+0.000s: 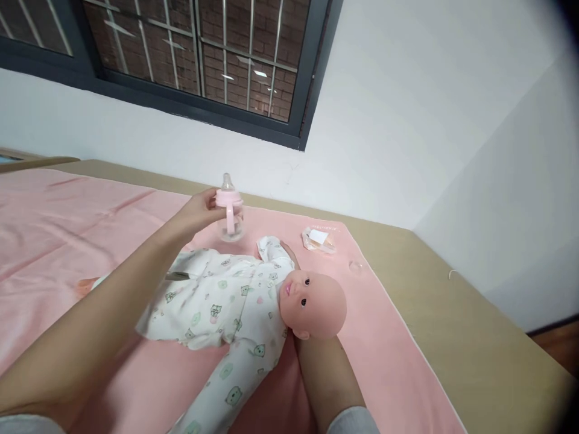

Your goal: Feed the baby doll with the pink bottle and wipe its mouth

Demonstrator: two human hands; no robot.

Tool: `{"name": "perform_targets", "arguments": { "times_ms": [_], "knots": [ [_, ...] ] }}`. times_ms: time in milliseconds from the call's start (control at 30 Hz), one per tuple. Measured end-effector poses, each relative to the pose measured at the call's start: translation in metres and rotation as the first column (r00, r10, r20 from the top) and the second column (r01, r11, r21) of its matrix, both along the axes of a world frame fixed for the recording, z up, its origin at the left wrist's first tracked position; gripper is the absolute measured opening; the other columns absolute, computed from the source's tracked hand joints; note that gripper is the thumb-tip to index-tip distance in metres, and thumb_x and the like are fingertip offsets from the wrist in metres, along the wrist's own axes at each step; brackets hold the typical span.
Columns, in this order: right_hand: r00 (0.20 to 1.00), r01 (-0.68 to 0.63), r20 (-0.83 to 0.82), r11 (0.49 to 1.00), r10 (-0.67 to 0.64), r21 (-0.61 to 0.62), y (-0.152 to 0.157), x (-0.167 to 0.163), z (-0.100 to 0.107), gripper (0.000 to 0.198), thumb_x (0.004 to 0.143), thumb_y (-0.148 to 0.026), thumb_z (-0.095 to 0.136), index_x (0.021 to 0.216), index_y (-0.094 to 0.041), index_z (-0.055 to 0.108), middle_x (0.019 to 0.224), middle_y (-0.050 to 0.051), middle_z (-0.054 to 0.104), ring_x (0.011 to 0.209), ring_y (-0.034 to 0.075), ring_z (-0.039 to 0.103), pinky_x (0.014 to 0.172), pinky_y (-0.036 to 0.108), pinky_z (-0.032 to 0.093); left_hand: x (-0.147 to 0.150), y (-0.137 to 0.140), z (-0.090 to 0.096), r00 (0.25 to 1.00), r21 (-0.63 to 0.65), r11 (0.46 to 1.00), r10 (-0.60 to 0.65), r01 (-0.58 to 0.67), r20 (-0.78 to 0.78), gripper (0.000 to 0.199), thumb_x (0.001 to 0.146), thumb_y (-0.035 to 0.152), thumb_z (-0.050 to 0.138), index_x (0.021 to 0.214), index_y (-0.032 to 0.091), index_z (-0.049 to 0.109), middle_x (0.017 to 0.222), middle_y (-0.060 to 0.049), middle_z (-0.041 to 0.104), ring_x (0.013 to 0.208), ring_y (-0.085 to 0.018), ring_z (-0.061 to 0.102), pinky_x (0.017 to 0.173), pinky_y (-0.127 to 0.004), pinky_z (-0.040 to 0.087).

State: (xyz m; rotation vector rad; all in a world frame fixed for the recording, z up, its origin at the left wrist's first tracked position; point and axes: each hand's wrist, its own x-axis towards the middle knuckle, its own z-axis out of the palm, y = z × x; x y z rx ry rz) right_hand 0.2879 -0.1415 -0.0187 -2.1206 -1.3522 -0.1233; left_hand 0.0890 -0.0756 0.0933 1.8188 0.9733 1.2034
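Doll (217, 295) already rests over the right hand (291, 253), grip indeterminable; bottle (231, 229), teat (227, 182) bare, is clasped in the left hand (205, 211) at ten o'clock from the doll's mouth (288, 289), contact not made.

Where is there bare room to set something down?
Bare: the pink sheet between the right forearm and the tan board, and that board between sheet and wall. Crowded: around the doll, where the left hand holds the baby bottle, and a packet and small clear object lie near its head.

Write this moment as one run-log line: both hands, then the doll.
left hand: holding bottle, teat up | right hand: mostly hidden by doll | doll: on back, head over right forearm
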Motion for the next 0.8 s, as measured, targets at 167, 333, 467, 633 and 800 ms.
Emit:
{"name": "perform_targets", "arguments": {
  "times_ms": [167,333,467,633,800],
  "knots": [
    [0.949,-0.086,0.258,0.938,0.179,-0.335,0.002,0.0,-0.004,0.041,0.045,-0.039,0.079,0.085,-0.04,0.074,0.079,-0.002,0.071,0.082,0.039,0.071,0.053,0.045,0.059,0.016,-0.012,0.005,0.997,0.019,0.998,-0.052,0.053,-0.06,0.054,0.069,0.039,0.079,0.118,0.023,0.062,0.107,-0.006,0.069,0.102,-0.034,0.062,0.083,-0.044,0.05],
    [0.928,-0.008,0.298,0.813,0.222,-0.582,0.003,0.002,0.001,0.042,0.044,-0.035,0.081,0.085,-0.037,0.074,0.082,0.001,0.072,0.086,0.04,0.07,0.058,0.045,0.06,0.023,-0.023,0.006,0.993,0.073,0.996,-0.047,0.055,-0.108,0.056,0.069,0.043,0.078,0.12,0.027,0.061,0.111,-0.007,0.068,0.105,-0.038,0.061,0.079,-0.045,0.052],
    [0.932,-0.001,0.282,0.78,0.227,-0.625,0.005,0.005,0.001,0.035,0.046,-0.035,0.08,0.081,-0.037,0.074,0.08,0.001,0.071,0.088,0.039,0.07,0.06,0.044,0.06,0.021,-0.029,0.009,0.97,0.154,0.973,-0.139,0.171,-0.199,0.054,0.075,0.041,0.07,0.126,0.032,0.056,0.117,-0.004,0.066,0.104,-0.034,0.062,0.078,-0.041,0.054],
    [0.965,0.194,0.26,0.573,0.035,-0.796,0.005,0.011,-0.003,0.034,0.038,-0.024,0.083,0.071,-0.03,0.075,0.078,0.007,0.071,0.082,0.044,0.069,0.068,0.056,0.058,0.02,-0.047,0.014,0.864,0.315,0.919,-0.05,0.236,-0.502,0.061,0.067,0.033,0.068,0.126,0.031,0.051,0.12,-0.003,0.062,0.098,-0.032,0.061,0.073,-0.038,0.052],
    [0.972,0.054,0.209,0.753,0.112,-0.656,0.016,0.024,-0.016,0.033,0.03,-0.014,0.084,0.059,-0.026,0.072,0.073,0.01,0.07,0.073,0.043,0.069,0.064,0.056,0.057,0.027,-0.065,0.016,0.743,0.396,0.81,-0.071,0.433,-0.666,0.048,0.072,0.029,0.06,0.12,0.03,0.054,0.118,-0.003,0.063,0.102,-0.03,0.06,0.08,-0.039,0.049]
  ]
}}
